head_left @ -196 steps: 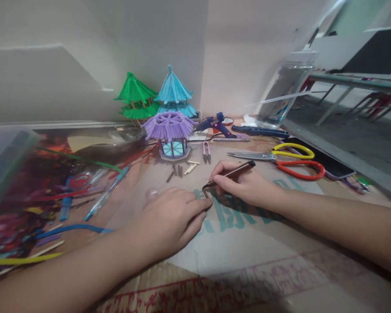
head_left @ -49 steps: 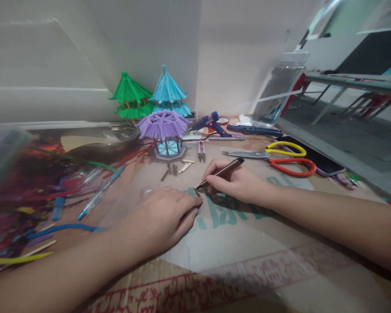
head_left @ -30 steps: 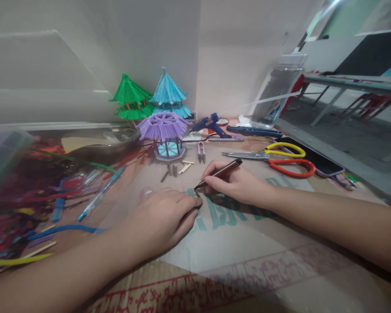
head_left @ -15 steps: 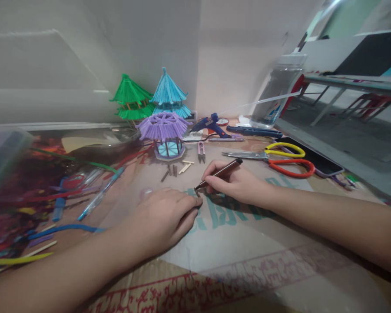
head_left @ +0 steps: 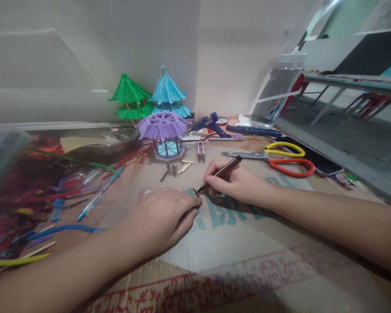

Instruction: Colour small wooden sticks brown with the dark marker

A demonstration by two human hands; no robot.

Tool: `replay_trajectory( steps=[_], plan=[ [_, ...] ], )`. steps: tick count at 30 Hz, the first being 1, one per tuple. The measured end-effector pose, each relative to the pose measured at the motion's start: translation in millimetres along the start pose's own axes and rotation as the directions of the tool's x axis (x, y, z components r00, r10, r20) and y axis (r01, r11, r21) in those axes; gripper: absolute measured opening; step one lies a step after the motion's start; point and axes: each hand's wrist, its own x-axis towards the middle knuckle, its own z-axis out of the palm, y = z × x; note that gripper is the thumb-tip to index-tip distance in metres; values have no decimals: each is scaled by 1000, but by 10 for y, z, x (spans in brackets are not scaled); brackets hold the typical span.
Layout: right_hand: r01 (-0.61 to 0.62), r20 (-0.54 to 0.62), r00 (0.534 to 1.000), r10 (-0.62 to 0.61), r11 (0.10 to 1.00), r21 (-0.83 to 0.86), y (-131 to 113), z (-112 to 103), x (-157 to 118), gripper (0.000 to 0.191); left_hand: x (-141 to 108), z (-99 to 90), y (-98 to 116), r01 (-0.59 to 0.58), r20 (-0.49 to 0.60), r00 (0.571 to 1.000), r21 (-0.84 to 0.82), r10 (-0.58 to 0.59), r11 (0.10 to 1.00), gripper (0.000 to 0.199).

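Note:
My right hand (head_left: 230, 179) grips a dark brown marker pen (head_left: 222, 173), its tip pointing down and left. The tip is at or very near a short wooden stick (head_left: 196, 191), partly dark. My left hand (head_left: 172, 213) is closed on the lower end of this stick, with the fingertips low over the sheet. Beyond the hands lie several short brown sticks (head_left: 174, 170) and a few pale sticks (head_left: 185, 167). Behind these stands a small pavilion model (head_left: 164, 134) with a purple fringed roof, brown posts and a light blue floor.
Green (head_left: 130, 98) and blue (head_left: 167, 93) pavilion models stand at the back. Scissors (head_left: 273, 157), pink snips (head_left: 200, 151), a blue glue gun (head_left: 213, 125), a utility knife (head_left: 254, 131) and a phone (head_left: 316, 158) lie around. Pens and craft stems (head_left: 65, 228) clutter the left.
The marker tip has shifted slightly right and down, off the stick's upper end. My left hand keeps its place on the stick.

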Motion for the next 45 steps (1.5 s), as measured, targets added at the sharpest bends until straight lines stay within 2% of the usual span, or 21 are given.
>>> replay_trajectory(
  steps=[9, 24, 45],
  plan=[
    [32, -6, 999, -32, 999, 19, 42, 19, 15, 13, 35, -38, 26, 25, 37, 999, 7, -25, 1000, 23],
    [63, 2, 998, -63, 998, 30, 71, 18, 18, 13, 21, -9, 8, 14, 15, 1000, 4, -14, 1000, 22],
    [54, 7, 999, -54, 998, 35, 64, 11, 20, 15, 12, -27, 20, 31, 40, 999, 8, -31, 999, 23]
  ],
)
